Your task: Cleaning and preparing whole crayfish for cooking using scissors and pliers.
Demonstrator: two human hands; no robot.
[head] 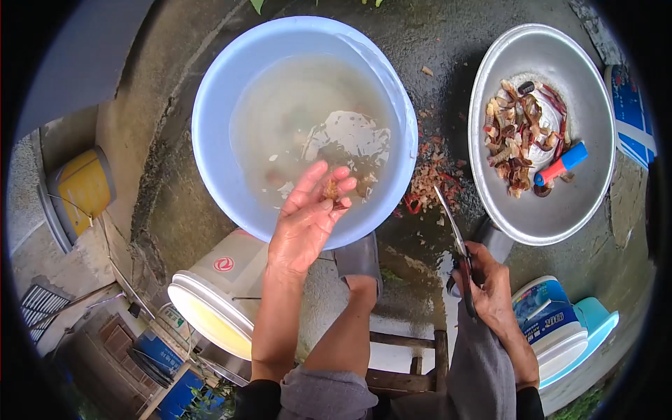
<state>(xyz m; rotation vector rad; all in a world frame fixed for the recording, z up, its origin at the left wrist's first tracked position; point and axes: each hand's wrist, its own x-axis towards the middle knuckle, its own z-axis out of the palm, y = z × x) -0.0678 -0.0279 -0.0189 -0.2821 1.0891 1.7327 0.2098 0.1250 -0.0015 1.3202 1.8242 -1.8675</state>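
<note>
My left hand (310, 218) is palm up over the near edge of a light-blue plastic basin (212, 123) of cloudy water. Its fingers curl around a small piece of crayfish (332, 193), with the thumb against it. On the right, my right hand (485, 283) grips a pair of scissors (458, 233) by the dark handles, and their blades point away from me. Beyond the scissors, a metal basin (580, 210) holds crayfish tails (512, 142) and a red-and-blue handled tool (560, 164). Something dark lies under the basin water; I cannot tell what.
Shell scraps (433, 181) litter the wet concrete between the basins. A white bucket (226, 283) stands at the near left, and a blue-and-white bucket (548, 315) at the near right. A wooden stool (401, 380) is between my legs. A yellow bucket (86, 191) is farther left.
</note>
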